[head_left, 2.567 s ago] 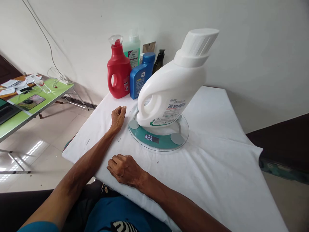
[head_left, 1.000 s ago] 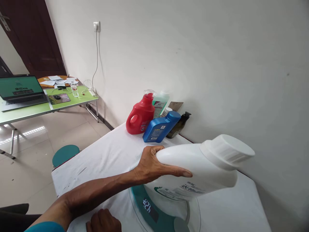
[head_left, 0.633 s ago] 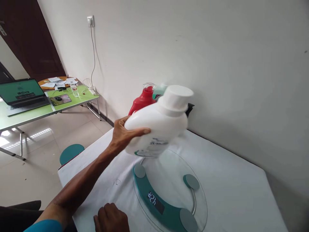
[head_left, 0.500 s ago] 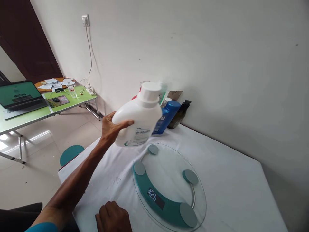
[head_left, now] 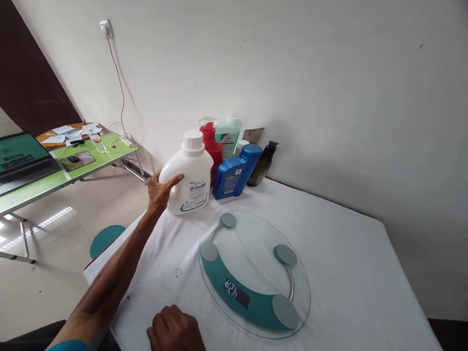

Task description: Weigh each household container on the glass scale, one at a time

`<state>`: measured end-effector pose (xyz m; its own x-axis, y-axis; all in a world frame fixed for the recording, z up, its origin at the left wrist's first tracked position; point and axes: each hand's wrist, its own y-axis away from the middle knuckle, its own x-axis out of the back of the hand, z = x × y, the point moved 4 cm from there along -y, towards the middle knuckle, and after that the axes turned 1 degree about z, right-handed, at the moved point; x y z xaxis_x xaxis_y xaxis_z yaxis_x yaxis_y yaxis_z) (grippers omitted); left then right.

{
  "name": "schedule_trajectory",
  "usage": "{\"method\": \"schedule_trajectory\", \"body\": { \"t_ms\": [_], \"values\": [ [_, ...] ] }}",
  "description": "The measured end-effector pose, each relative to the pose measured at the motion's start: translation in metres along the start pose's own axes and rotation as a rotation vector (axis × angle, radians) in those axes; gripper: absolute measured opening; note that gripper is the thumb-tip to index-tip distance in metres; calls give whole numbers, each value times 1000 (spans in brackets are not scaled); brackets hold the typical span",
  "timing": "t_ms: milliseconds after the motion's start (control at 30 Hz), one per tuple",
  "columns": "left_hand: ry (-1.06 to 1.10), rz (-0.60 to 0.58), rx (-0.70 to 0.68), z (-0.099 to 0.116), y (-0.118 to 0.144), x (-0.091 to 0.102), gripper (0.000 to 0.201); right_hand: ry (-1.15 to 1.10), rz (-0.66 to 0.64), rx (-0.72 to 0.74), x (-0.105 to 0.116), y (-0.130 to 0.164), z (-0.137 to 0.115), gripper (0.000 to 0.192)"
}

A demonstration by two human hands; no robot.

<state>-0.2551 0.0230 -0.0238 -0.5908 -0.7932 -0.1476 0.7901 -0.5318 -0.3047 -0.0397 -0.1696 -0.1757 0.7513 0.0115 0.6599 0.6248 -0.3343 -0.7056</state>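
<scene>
My left hand (head_left: 159, 190) grips the handle side of a large white detergent jug (head_left: 190, 176), which stands upright on the white cloth at the far left of the table, in front of a red jug (head_left: 211, 142). A round glass scale (head_left: 256, 273) with a teal band and a lit display lies in the middle with nothing on it. My right hand (head_left: 175, 332) rests as a loose fist on the cloth at the near edge, left of the scale.
A blue bottle (head_left: 235, 171), a green bottle (head_left: 227, 135), a dark pump bottle (head_left: 262, 164) and a small jar stand against the wall. A green folding table (head_left: 66, 170) with a laptop (head_left: 22, 156) and papers is at the left. A teal stool (head_left: 106, 239) stands on the floor.
My left hand lifted the white jug off the scale, carried it left and set it upright beside the red jug. The scale is now bare. My right hand stayed put.
</scene>
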Motion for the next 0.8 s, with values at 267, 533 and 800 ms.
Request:
{"method": "schedule_trajectory", "body": {
  "t_ms": [267, 533, 800],
  "values": [
    [-214, -30, -165, 6, 2, 0, 55, -28, -275, 4, 16, -12, 0, 20],
    [-421, -126, -794, 77, 86, -38, 49, -29, -247, 25, 20, -18, -2, 23],
    [-573, -421, -340, 2, 84, -163, 81, 63, -239, 28, 2, -10, -3, 27]
  ]
}}
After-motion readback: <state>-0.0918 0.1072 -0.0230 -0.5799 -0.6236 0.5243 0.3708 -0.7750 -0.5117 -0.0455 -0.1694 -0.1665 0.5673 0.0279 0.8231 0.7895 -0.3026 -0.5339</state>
